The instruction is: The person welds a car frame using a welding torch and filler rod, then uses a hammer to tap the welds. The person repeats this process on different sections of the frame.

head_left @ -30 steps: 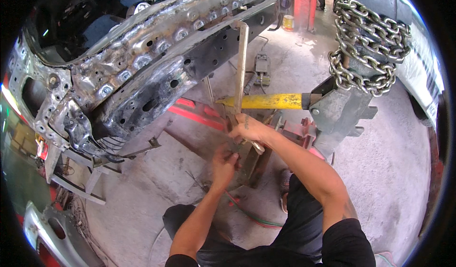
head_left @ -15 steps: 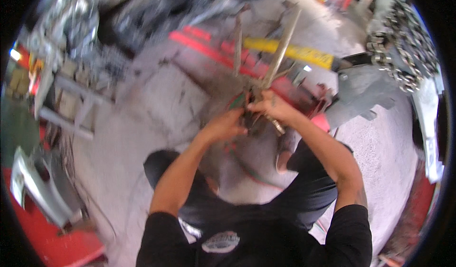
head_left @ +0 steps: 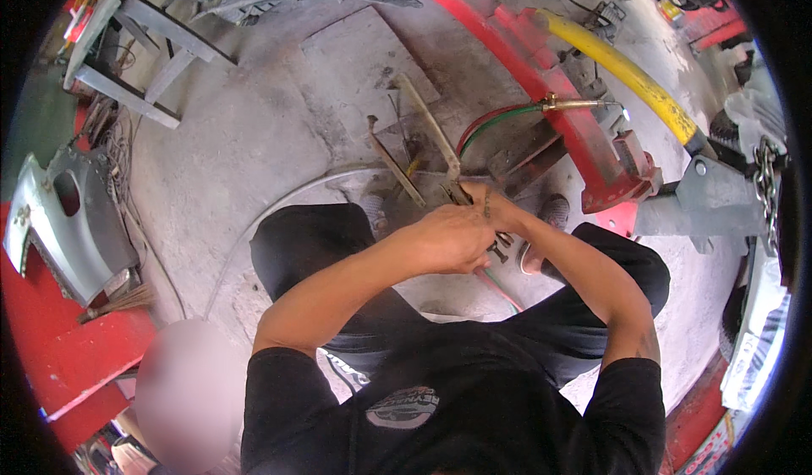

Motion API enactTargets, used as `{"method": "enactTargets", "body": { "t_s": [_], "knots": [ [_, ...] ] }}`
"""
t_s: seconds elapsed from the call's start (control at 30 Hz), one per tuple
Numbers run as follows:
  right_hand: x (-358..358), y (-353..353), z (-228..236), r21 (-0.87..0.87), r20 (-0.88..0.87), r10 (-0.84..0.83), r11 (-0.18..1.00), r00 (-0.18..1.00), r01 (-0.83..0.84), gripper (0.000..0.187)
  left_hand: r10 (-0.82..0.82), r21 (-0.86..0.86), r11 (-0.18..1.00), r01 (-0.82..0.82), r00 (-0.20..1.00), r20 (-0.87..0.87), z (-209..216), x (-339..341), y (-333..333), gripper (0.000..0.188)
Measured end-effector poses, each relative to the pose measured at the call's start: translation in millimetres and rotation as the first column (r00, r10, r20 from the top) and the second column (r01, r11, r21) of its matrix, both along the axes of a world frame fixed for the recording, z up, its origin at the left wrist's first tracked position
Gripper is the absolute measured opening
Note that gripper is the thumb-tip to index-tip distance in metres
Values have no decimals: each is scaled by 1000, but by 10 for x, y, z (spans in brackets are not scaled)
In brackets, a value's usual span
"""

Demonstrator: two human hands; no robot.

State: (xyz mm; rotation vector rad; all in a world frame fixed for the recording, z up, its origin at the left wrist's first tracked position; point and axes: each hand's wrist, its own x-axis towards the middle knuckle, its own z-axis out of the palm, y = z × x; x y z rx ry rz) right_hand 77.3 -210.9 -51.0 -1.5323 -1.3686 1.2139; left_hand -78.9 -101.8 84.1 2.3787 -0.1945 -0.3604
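Observation:
Between my knees, both hands are together at a worn metal bracket with long bars (head_left: 433, 128). My right hand (head_left: 488, 207) is closed around its near end, where one long bar rises away from me. My left hand (head_left: 452, 236) is closed right against the right one, with its back toward me; what its fingers hold is hidden. Short metal ends, perhaps tool handles (head_left: 501, 245), stick out below my hands. A second, shorter bar (head_left: 396, 162) slants out on the left side.
Ahead on the right, a brass torch (head_left: 584, 104) with red and green hoses lies across a red steel beam (head_left: 516, 56), a bright spot at its tip. Beside it runs a yellow bar (head_left: 630, 73). A silver car fender (head_left: 80, 230) stands left; a metal stand (head_left: 161, 52) is far left.
My view has shifted, so the beam and torch show more clearly. My left hand has moved right, from beside the bracket to against my right hand, and its fingers have closed.

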Motion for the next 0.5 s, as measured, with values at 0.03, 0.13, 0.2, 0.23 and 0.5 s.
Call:
{"method": "enactTargets", "body": {
  "t_s": [0.03, 0.13, 0.2, 0.23, 0.5],
  "knots": [
    [-8, 63, -91, -60, 25, -39, 997, 999, 41, 43, 7, -9, 1000, -7, 1000, 2, 43, -15, 34, 29],
    [-69, 547, -344, -228, 13, -84, 970, 996, 85, 41, 25, -18, 1000, -25, 1000, -15, 155, -25, 117, 28],
    [-101, 1009, -588, -289, -51, -116, 952, 992, 96, 43, 22, -12, 1000, -23, 998, -56, 195, 18, 122, 29],
    [-128, 1229, -776, -295, -42, -173, 943, 984, 154, 45, 30, 11, 1000, -29, 998, -52, 184, 38, 148, 30],
    [-324, 1564, -1401, -184, 132, -210, 955, 969, 232, 66, 127, 73, 990, -122, 989, -79, 84, 46, 253, 32]
  ]
}}
